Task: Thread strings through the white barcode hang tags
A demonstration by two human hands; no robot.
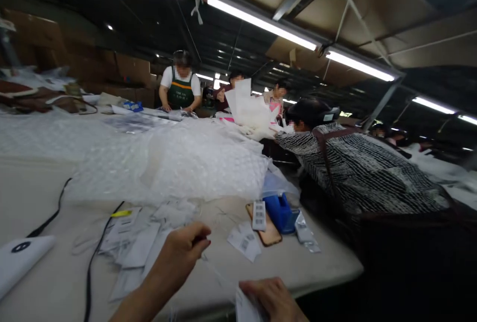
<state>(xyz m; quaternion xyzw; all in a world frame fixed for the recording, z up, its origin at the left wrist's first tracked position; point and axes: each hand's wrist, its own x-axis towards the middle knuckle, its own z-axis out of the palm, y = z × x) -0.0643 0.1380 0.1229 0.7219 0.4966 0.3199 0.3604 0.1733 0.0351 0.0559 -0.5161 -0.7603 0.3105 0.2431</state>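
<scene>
My left hand (179, 255) is raised above the table, thumb and forefinger pinched together. A faint thin string (214, 271) trails from its fingertips towards my right hand. At the bottom edge my right hand (274, 298) grips a white tag (246, 308), partly cut off by the frame. Beside my left wrist lies a loose pile of white tags (139, 247). Several tags with printed barcodes (246, 242) are fanned out on the table between the hands and a phone (271, 232). One more barcode label (259, 215) rests on the phone.
Bubble wrap (179, 163) covers the far part of the table (320, 262). A blue tape dispenser (281, 212) stands near the right edge. A black cord (89, 277) and a white device (24, 260) lie left. A co-worker in a striped top (365, 173) leans close on the right.
</scene>
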